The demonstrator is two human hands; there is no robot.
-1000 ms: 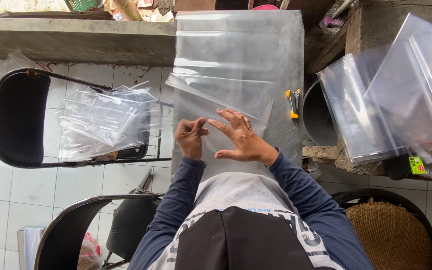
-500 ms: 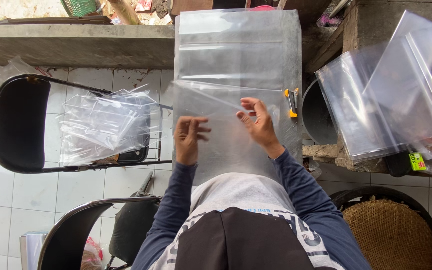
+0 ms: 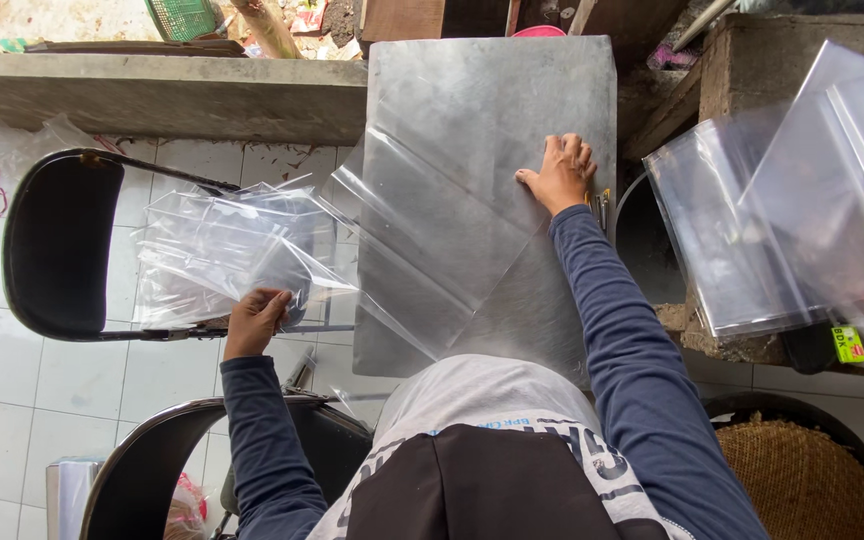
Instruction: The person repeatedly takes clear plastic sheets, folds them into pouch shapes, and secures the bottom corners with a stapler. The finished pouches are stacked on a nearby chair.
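- While my right hand [image 3: 560,172] lies flat, fingers spread, on the grey metal sheet bench [image 3: 492,90], it pins the far corner of a clear plastic bag [image 3: 422,240] lying slantwise across that bench.
- My left hand [image 3: 255,320] is off the bench's left edge, its grip closed on the bag's near corner, right by the heap of clear plastic bags [image 3: 222,255].
- That heap rests on the black metal-framed chair [image 3: 57,245] left of the bench, so I judge many bags already handled.
- Right of the bench, a stack of clear plastic sleeves [image 3: 782,220] leans on the ledge, seemingly left to do.
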